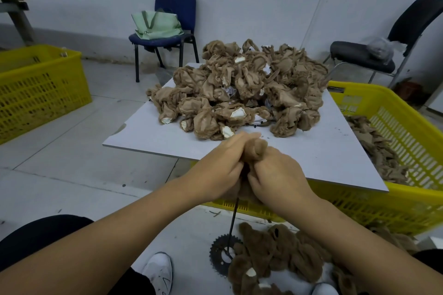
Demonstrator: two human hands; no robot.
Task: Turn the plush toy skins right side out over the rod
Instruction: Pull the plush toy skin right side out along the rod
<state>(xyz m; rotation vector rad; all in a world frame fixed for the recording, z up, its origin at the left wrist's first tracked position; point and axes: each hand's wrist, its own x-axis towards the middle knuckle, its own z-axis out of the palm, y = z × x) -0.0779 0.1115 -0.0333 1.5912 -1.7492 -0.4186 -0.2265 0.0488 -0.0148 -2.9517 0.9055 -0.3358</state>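
A brown plush skin (257, 148) sits over the top of a thin black rod (233, 218), its furry tip poking up between my hands. My left hand (220, 165) and my right hand (275, 172) both grip the skin around the rod, pressed close together. The rod stands upright on a black toothed gear base (219, 250) on the floor. A big heap of inside-out tan skins (244, 88) lies on the white board (167, 136) just beyond my hands. Furry brown skins (275, 256) lie on the floor by the base.
A yellow crate (383, 199) under and right of the board holds more skins. Another yellow crate (40, 86) stands at the left. A blue chair (175, 5) with a green bag and a black chair (362, 55) stand by the wall. My white shoe (158, 273) is near the base.
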